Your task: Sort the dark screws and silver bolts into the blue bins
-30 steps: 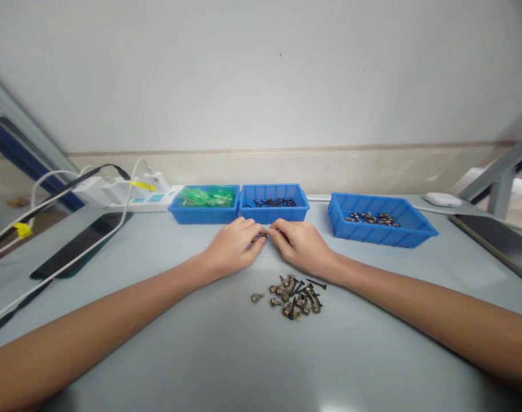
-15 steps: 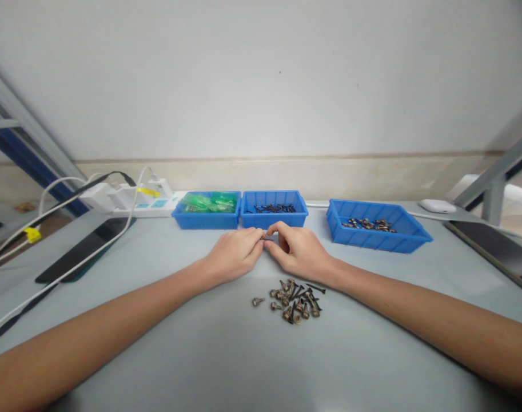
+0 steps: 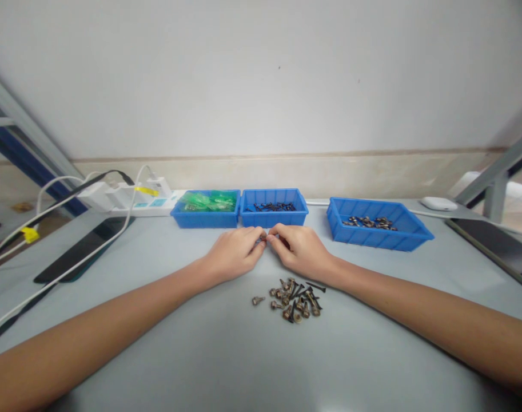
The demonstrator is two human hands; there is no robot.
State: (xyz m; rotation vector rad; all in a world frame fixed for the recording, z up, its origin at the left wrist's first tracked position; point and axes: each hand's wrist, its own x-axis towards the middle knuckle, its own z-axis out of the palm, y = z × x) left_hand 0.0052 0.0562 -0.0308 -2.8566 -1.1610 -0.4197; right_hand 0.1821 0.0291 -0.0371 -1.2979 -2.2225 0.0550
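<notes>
My left hand (image 3: 236,252) pinches a small brownish metal piece, which looks like a screw (image 3: 264,236), between thumb and fingers; most of it is hidden. Facing it, my right hand (image 3: 301,249) has thumb and forefinger closed, their tips almost at the same piece. Whether those tips grip it is too small to tell. Nearer to me on the grey table lies a loose pile (image 3: 295,300) of mixed screws: long black ones and short brassy-grey bolts with thick heads. One bolt (image 3: 258,300) lies apart on the pile's left.
Behind my hands stand a blue bin with green plastic bags (image 3: 206,220), a blue bin of dark screws (image 3: 274,220) and a blue bin of brownish bolts (image 3: 378,240). A phone (image 3: 83,249), cables and a power strip (image 3: 155,210) lie left; a dark tablet-like device (image 3: 496,246) lies right.
The fingertips of my two hands have drawn slightly apart, and the thin dark piece between them shows less. Pile and bins stay as they were; the view has shifted a little.
</notes>
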